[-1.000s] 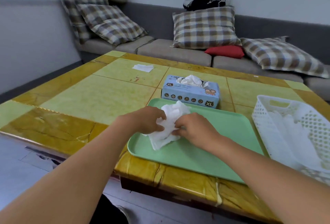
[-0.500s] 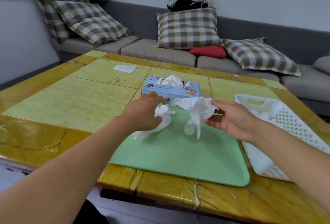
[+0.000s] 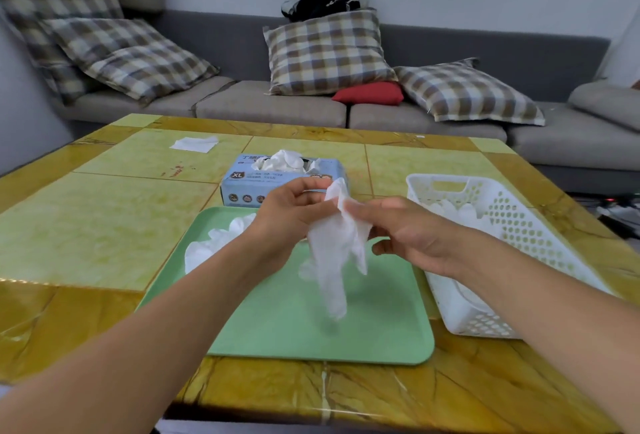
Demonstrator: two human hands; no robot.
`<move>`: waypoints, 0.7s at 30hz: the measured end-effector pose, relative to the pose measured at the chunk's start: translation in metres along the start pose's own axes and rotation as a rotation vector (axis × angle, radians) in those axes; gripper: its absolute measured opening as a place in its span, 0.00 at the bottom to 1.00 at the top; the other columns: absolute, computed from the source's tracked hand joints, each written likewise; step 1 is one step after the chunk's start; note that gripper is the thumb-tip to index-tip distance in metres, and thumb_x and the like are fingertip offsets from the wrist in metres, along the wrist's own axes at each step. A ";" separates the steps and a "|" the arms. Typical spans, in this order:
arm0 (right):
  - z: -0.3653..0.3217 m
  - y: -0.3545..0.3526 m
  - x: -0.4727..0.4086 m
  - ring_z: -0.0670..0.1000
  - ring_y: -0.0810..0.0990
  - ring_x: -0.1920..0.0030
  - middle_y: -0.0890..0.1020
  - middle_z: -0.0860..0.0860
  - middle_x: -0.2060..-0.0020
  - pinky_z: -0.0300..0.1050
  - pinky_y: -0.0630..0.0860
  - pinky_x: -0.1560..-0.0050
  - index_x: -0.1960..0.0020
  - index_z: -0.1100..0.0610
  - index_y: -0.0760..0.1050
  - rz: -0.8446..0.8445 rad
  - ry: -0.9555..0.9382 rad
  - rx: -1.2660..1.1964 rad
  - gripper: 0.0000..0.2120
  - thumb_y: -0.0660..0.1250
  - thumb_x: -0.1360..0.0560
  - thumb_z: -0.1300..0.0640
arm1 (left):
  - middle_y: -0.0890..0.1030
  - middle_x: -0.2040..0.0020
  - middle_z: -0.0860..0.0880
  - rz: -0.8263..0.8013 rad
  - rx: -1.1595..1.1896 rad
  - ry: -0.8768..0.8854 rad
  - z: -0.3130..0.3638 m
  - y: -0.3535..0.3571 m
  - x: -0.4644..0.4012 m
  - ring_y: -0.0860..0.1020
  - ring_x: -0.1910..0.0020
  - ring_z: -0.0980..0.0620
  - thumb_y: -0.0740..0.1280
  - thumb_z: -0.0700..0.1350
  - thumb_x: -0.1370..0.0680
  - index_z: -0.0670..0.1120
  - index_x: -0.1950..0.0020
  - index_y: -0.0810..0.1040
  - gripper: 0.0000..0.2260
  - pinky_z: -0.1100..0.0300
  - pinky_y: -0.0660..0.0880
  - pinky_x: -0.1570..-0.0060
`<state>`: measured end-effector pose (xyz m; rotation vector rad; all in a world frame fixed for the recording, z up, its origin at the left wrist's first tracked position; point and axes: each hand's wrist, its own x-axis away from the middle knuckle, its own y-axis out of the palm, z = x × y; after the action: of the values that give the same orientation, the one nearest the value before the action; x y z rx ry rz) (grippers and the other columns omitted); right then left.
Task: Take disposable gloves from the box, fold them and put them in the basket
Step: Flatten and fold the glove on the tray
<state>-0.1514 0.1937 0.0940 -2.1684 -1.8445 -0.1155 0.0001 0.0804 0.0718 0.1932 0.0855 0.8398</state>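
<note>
Both hands (image 3: 349, 226) pinching white glove (image 3: 334, 253) top, dangling over green tray (image 3: 381, 329)

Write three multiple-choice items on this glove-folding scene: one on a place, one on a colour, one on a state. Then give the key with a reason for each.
1. Where does the basket stand?
A. on the sofa
B. on the table, right of the tray
C. on the glove box

2. What colour is the tray?
A. green
B. red
C. black

3. How is the held glove?
A. folded flat on the tray
B. inside the basket
C. hanging unfolded from both hands

Key:
1 B: the white basket sits on the table beside the tray's right edge.
2 A: the tray is pale green.
3 C: the left hand and right hand pinch the glove, which dangles above the tray.
</note>
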 end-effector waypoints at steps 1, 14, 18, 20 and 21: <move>0.001 0.000 0.000 0.49 0.81 0.56 0.86 0.50 0.53 0.44 0.72 0.53 0.42 0.60 0.83 0.054 -0.033 0.060 0.23 0.77 0.29 0.45 | 0.82 0.55 0.42 0.007 -0.019 0.064 0.000 0.002 0.000 0.80 0.57 0.48 0.74 0.34 0.26 0.44 0.45 0.80 0.12 0.53 0.77 0.51; 0.003 0.011 0.005 0.37 0.75 0.35 0.75 0.41 0.32 0.40 0.77 0.38 0.39 0.51 0.82 -0.016 -0.353 0.541 0.17 0.77 0.27 0.56 | 0.84 0.46 0.38 0.058 -0.056 -0.198 -0.004 0.004 0.012 0.82 0.55 0.47 0.68 0.48 0.19 0.41 0.42 0.81 0.12 0.55 0.80 0.55; -0.013 -0.004 0.004 0.51 0.82 0.51 0.85 0.57 0.48 0.60 0.78 0.38 0.45 0.58 0.82 0.362 -0.320 0.010 0.12 0.76 0.26 0.55 | 0.83 0.44 0.42 -0.073 0.214 -0.209 0.004 -0.005 0.003 0.83 0.53 0.49 0.65 0.45 0.18 0.41 0.35 0.78 0.14 0.58 0.81 0.55; -0.012 -0.009 0.004 0.54 0.81 0.46 0.84 0.55 0.43 0.56 0.76 0.36 0.37 0.57 0.79 0.167 -0.138 -0.161 0.24 0.75 0.30 0.46 | 0.82 0.44 0.41 -0.216 0.199 -0.188 0.010 -0.002 0.009 0.82 0.52 0.48 0.66 0.45 0.20 0.41 0.35 0.77 0.15 0.56 0.81 0.52; -0.010 -0.007 0.006 0.55 0.82 0.46 0.84 0.55 0.42 0.56 0.76 0.36 0.35 0.57 0.79 0.074 -0.062 -0.206 0.29 0.75 0.32 0.44 | 0.82 0.45 0.41 -0.275 0.178 -0.168 0.011 0.001 0.012 0.83 0.51 0.47 0.66 0.44 0.21 0.41 0.35 0.77 0.15 0.55 0.81 0.50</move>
<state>-0.1556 0.1979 0.1059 -2.4007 -1.8558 -0.2341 0.0089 0.0885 0.0830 0.4094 0.0282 0.5394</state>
